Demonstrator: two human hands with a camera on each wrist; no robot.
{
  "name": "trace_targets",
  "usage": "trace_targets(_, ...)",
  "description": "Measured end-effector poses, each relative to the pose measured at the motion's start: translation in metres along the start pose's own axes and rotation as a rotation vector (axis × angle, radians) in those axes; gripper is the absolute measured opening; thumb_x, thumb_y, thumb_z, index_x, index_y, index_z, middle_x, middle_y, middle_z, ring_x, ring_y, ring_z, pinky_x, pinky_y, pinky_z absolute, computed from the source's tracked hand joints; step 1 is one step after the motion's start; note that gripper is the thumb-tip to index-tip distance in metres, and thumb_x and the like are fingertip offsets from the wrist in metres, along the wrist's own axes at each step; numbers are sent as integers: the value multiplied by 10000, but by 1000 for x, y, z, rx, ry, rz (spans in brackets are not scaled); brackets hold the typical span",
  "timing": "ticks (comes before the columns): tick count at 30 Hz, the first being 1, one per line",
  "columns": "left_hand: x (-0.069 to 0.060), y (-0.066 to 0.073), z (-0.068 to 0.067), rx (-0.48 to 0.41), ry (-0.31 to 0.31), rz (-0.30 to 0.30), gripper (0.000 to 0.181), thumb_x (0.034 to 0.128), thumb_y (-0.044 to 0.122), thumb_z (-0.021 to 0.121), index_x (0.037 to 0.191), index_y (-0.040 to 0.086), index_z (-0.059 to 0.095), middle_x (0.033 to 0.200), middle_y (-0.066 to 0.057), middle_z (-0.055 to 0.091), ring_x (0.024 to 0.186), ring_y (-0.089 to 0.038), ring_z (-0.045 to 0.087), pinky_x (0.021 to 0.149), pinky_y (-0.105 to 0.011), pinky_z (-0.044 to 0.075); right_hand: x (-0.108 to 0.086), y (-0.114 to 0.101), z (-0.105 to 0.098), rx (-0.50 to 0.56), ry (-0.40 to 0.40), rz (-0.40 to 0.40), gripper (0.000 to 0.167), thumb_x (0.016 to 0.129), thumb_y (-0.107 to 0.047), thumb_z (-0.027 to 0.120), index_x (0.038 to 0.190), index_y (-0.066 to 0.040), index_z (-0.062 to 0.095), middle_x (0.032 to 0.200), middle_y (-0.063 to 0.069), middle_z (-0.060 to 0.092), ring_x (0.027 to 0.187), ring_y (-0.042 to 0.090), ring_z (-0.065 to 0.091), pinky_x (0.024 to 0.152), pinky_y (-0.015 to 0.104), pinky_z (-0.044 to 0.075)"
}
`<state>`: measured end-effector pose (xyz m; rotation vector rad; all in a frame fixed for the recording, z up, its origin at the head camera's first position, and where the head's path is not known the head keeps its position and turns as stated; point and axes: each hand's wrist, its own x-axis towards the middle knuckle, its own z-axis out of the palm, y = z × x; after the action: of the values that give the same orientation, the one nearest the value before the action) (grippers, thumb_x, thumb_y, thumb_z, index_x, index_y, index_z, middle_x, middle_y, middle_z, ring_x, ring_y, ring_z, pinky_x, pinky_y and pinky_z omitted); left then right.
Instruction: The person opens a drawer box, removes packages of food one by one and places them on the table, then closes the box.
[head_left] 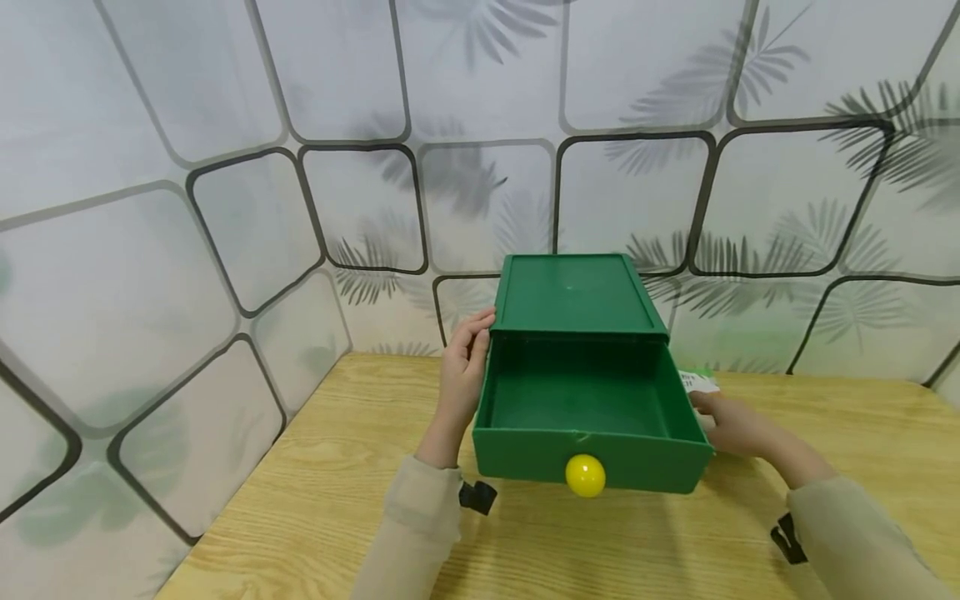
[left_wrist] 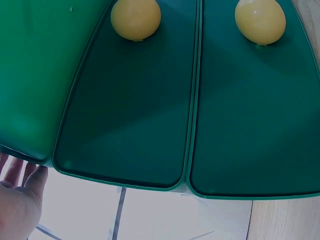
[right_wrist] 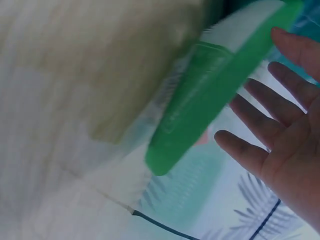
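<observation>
So the green drawer cabinet (head_left: pixel 573 292) sits on the wooden table (head_left: pixel 330 467), top drawer (head_left: pixel 525 454) pulled out to the near side (yellow knob (head_left: pixel 585 476) and all). Left hand (head_left: pixel 462 371) just rests its loose fingers against the cabinet's left side. Right hand (head_left: pixel 729 425) has fingers spread beside a green-and-white packet (head_left: pixel 699 382), right of the drawer; can't tell if they touch.
</observation>
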<state>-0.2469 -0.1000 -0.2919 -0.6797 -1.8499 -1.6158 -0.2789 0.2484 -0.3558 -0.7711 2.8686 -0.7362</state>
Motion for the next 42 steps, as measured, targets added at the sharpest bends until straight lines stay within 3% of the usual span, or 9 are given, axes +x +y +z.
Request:
trace_targets(7, 2, -29, 0, 0, 5, 28, 278, 956, 68, 377, 1143, -81, 519, 1250, -149, 467, 1153, -226, 424, 915, -329, 385, -3, -13, -9, 33, 112, -11, 528, 845, -237, 610, 1193, 123, 442, 1163, 329, 456, 1029, 490, 444, 767, 538, 421)
trace_targets(14, 2, -28, 2, 2, 7, 24, 283, 957, 84, 381, 1144, -74, 522, 1249, -143, 470, 1152, -219, 426, 916, -330, 384, -8, -34, -22, 54, 209, -8, 460, 895, -165, 538, 1252, 90, 402, 1203, 319, 430, 1063, 478, 411, 765, 553, 406)
trace_targets(21, 2, -27, 3, 4, 7, 12, 282, 954, 80, 383, 1147, -68, 526, 1248, -138, 472, 1146, -214, 432, 915, -327, 384, -12, -51, -28, 76, 389, -62, 406, 889, -160, 553, 1211, 65, 450, 1158, 291, 472, 1050, 438, 423, 845, 584, 330)
trace_targets(29, 0, 2, 4, 0, 3, 8, 260, 940, -29, 357, 1124, -156, 490, 1235, -255, 441, 1153, -323, 408, 928, -390, 367, -23, -74, -32, 67, 524, -28, 397, 880, -203, 568, 1199, 20, 490, 1156, 266, 495, 1020, 474, 443, 791, 584, 368)
trace_targets(34, 2, -6, 3, 0, -1, 13, 261, 941, -20, 361, 1130, -142, 494, 1236, -262, 436, 1160, -307, 406, 933, -375, 367, -28, -87, -31, 59, 617, -65, 341, 865, -158, 589, 1158, 4, 530, 1120, 232, 534, 977, 430, 494, 771, 551, 396)
trace_targets(37, 2, -18, 2, -1, -3, 12, 271, 949, 18, 365, 1145, -108, 504, 1253, -211, 446, 1167, -261, 411, 935, -347, 367, -31, -94, -30, 58, 657, -85, 334, 860, -144, 595, 1152, 5, 535, 1097, 210, 554, 964, 395, 512, 769, 506, 409)
trace_targets(39, 2, -25, 1, -4, -3, 12, 277, 953, 44, 370, 1155, -84, 509, 1263, -173, 451, 1175, -229, 407, 941, -328, 361, -32, -99, -30, 62, 687, -104, 336, 854, -129, 600, 1152, 10, 534, 1082, 196, 565, 955, 355, 521, 812, 363, 439)
trace_targets(42, 1, -27, 0, -2, 0, 14, 282, 956, 66, 373, 1157, -75, 513, 1265, -148, 456, 1181, -213, 403, 945, -318, 357, -34, -105, -29, 57, 744, -147, 330, 832, -87, 622, 1135, 17, 544, 1051, 178, 584, 955, 140, 535, 803, 127, 395)
